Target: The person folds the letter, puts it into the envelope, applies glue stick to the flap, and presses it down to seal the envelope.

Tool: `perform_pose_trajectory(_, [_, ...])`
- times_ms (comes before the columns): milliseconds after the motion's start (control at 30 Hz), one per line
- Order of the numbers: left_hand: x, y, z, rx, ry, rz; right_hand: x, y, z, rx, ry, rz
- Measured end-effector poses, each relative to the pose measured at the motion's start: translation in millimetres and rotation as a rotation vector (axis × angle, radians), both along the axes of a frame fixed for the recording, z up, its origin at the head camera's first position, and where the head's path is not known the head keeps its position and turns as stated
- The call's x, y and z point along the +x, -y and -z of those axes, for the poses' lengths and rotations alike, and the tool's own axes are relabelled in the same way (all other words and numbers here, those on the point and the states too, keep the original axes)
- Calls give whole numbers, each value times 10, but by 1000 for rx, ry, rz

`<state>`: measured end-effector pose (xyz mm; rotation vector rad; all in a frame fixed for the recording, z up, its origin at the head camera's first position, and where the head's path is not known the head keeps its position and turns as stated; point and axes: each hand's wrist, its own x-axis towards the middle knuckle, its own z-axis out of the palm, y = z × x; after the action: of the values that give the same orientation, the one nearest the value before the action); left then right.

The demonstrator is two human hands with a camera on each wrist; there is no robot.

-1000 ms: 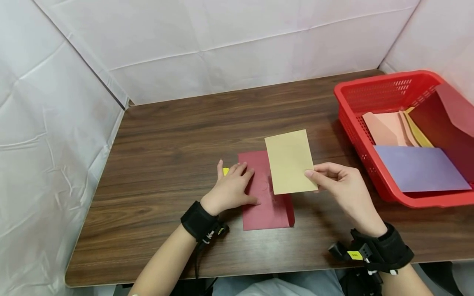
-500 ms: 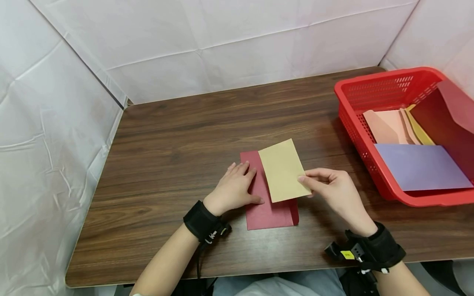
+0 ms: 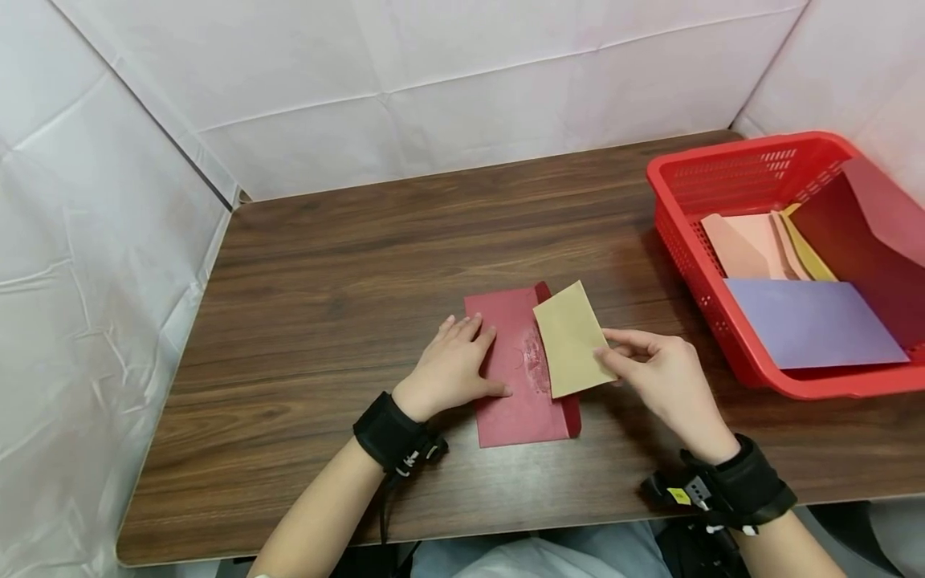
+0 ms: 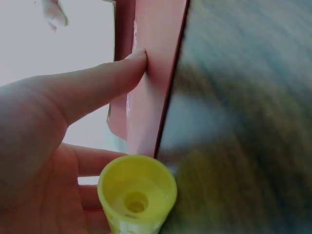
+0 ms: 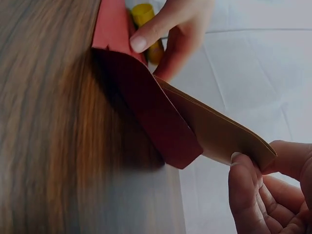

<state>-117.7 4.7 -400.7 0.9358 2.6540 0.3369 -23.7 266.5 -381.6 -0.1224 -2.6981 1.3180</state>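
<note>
A red envelope (image 3: 506, 417) lies on the table, a wrinkled, shiny patch near its middle and its flap (image 3: 571, 415) on the right side. My left hand (image 3: 455, 361) rests on its left part, fingers spread. Tilted over the envelope's right side is a pale yellow card (image 3: 574, 341); in the right wrist view its edge looks doubled. My right hand (image 3: 654, 369) pinches the card's lower right edge between thumb and fingers. A yellow cylinder (image 4: 137, 195) with a hollow end is beside my left fingers; the head view hides it, and I cannot tell whether they touch.
A red plastic basket (image 3: 675, 217) stands at the right of the wooden table (image 3: 347, 265). It holds a purple envelope (image 3: 817, 325), peach and yellow paper pieces, and a large dark red one (image 3: 860, 249). White sheeting (image 3: 433, 80) hangs behind and at both sides.
The card, in my right hand, has come down, tilted, and lately shifted right, uncovering the envelope's shiny patch. My left hand has stayed on the envelope. The yellow cylinder's tip has gone from the head view.
</note>
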Motion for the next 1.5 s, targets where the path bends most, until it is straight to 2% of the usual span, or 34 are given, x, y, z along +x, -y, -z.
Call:
perform_pose_trajectory(367, [6,13,-1,7,-1,-2,5,-67,-1,29,25,-10])
perform_pose_trajectory(900, [-4,7,26,9,3,-13,-130,-7,-56,127,21,-78])
perform_pose_trajectory(1233, [-11,5,21,-5,11,-14,-181,-12,-21,117,53,-88])
perform_pose_trajectory(1500, [-14,1,23,-6,9,-19,-137,28,-37,181,-77,-33])
